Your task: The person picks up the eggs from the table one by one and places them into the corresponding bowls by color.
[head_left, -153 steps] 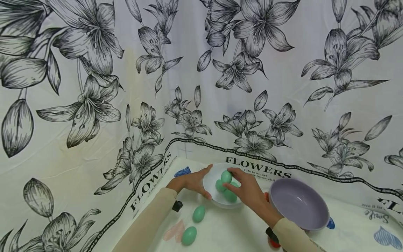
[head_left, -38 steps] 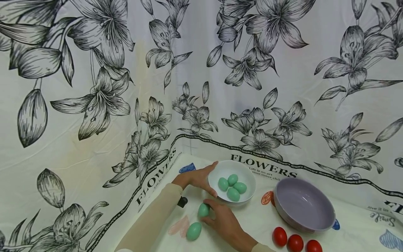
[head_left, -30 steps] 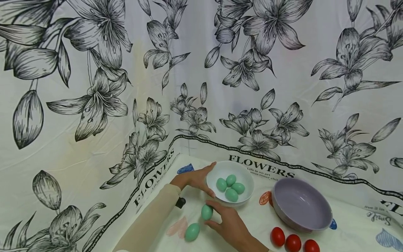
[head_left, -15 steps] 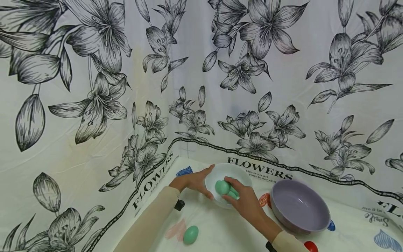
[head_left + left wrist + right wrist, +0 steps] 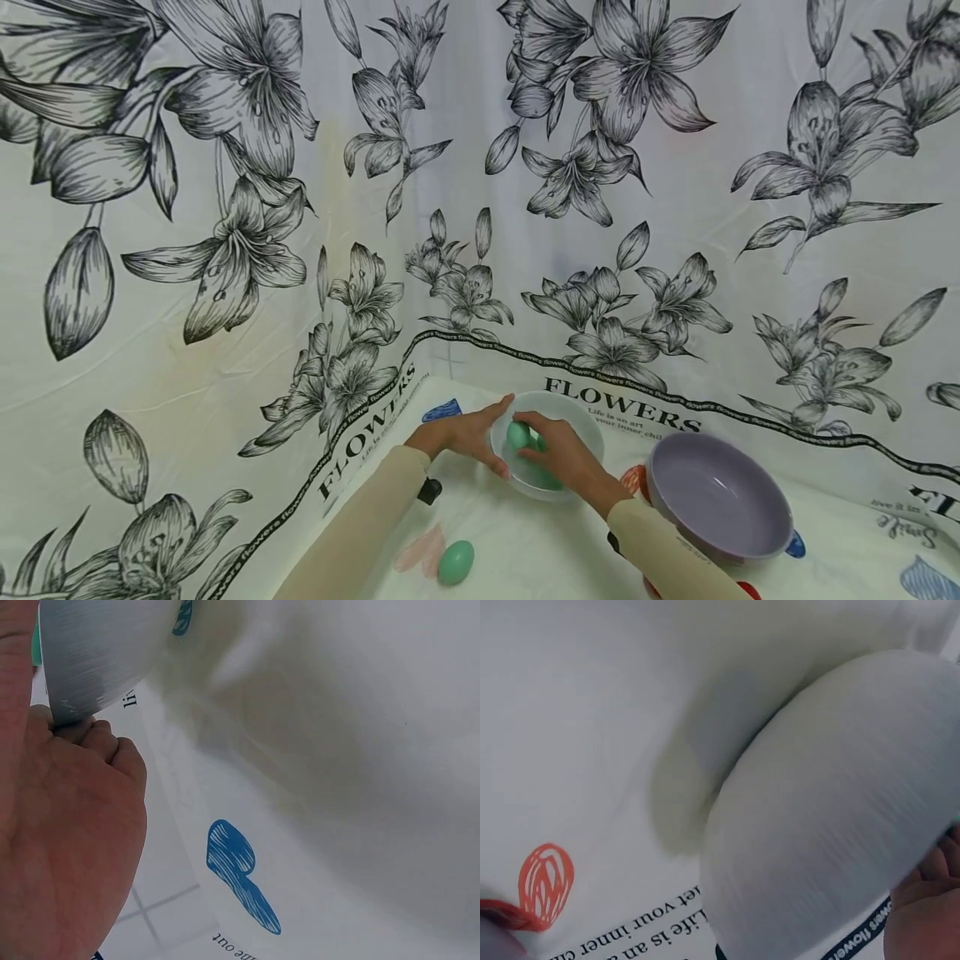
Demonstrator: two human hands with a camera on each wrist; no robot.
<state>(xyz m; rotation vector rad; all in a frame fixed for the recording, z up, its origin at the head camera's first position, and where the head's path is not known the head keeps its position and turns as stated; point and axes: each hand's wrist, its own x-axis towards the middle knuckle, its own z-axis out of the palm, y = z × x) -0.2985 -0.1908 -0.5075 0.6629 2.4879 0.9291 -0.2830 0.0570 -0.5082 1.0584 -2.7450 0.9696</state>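
Observation:
My left hand (image 5: 468, 435) holds the left side of a white bowl (image 5: 562, 406), thumb and fingers spread along its rim. In the left wrist view, fingers of that hand (image 5: 75, 832) curl at the bowl's edge (image 5: 105, 652). Inside the bowl, my right hand (image 5: 566, 454) pinches a green egg (image 5: 517, 434) between thumb and fingers. Other green eggs lie beneath, mostly covered by this hand. One more green egg (image 5: 455, 562) rests on the cloth in front. The right wrist view has the bowl's outside (image 5: 832, 802) hiding most of the right hand (image 5: 926, 915).
A purple bowl (image 5: 720, 492) stands right of the white one, with nothing seen inside. Red eggs (image 5: 748, 590) peek out near the right sleeve, largely hidden. White flower-printed cloth (image 5: 525, 550) covers the surface and rises as a backdrop behind.
The right hand picked up a green egg from the cloth and carried it up into the white bowl, then shifted it toward the bowl's left side. The left hand stays on the bowl.

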